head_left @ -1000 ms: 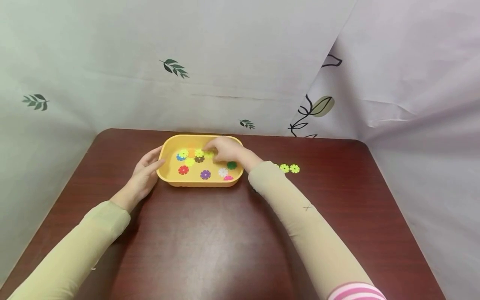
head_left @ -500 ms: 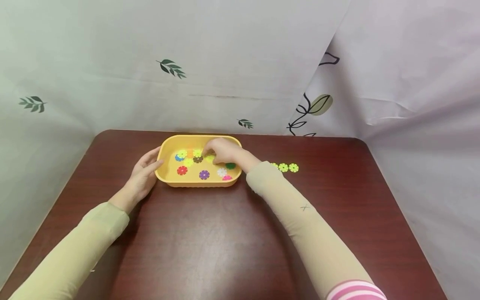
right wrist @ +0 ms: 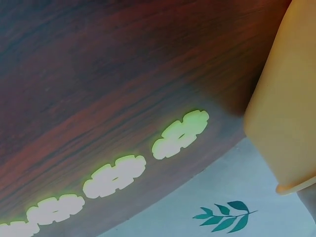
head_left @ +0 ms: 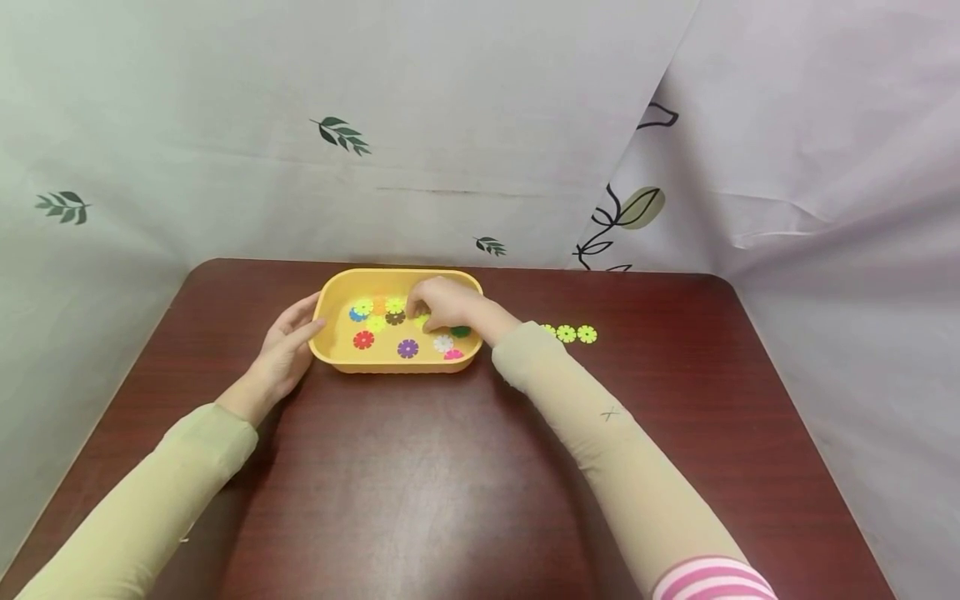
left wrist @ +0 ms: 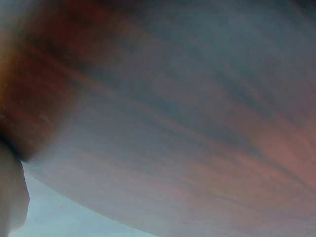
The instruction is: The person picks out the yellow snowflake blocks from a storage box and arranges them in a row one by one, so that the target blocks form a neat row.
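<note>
A yellow plastic basin (head_left: 405, 367) with rounded corners stands near the table's far edge. My left hand (head_left: 287, 350) grips its left end, thumb over the rim and fingers along the outer wall. Inside lie several notched snowflake discs, among them a red disc (head_left: 363, 340), a purple disc (head_left: 407, 348), a white disc (head_left: 443, 342) and a brown disc (head_left: 395, 318). My right hand (head_left: 450, 303) reaches into the basin with curled fingers and pinches a yellow-green snowflake disc (head_left: 422, 320), partly hidden by the fingers.
Right of the basin, several yellow-green snowflake discs (right wrist: 114, 176) lie in a row on the dark red-brown table (head_left: 420, 467); my right sleeve hides part of the row in the head view. A pale leaf-printed cloth (head_left: 420, 167) hangs behind the table.
My right thumb and fingers have come together around the yellow-green disc, which has shifted slightly towards me. The left hand keeps its grip on the basin.
</note>
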A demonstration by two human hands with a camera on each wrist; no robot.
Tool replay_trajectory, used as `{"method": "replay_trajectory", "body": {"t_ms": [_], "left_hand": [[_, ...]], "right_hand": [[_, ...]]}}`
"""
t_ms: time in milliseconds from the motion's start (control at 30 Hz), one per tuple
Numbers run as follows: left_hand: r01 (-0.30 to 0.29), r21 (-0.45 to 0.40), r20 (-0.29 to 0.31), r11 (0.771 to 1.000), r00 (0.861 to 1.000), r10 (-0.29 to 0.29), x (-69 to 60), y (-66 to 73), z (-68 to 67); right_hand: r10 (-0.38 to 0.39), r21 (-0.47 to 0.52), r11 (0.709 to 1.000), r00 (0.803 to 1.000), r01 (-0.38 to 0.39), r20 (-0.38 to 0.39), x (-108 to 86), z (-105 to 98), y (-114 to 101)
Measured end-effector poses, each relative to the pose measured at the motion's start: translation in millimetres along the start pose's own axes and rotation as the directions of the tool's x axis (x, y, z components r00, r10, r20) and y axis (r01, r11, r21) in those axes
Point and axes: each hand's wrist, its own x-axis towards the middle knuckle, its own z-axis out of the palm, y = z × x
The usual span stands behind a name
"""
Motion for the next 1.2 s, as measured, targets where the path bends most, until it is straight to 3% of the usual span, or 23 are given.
{"method": "replay_trajectory", "body": {"t_ms": [833, 1000, 1200], "left_hand": [[-0.004, 0.011, 0.002, 1.000, 1.000, 0.004, 0.6, -0.2, 0.6], [0.005, 0.027, -0.009, 1.000, 1.000, -0.004, 0.4, 0.4, 0.6], [0.008, 0.034, -0.005, 0.999, 1.000, -0.008, -0.8, 1.0, 1.0]], "right_hand": [[-0.007, 0.053, 0.999, 1.000, 0.006, 0.021, -2.8, -2.4, -1.2], [-0.033, 0.134, 0.990, 0.999, 0.033, 0.002, -1.5, -2.3, 3.3], [-0.023, 0.294, 0.955, 0.999, 0.036, -0.049, -2.7, -3.8, 6.7]]}}
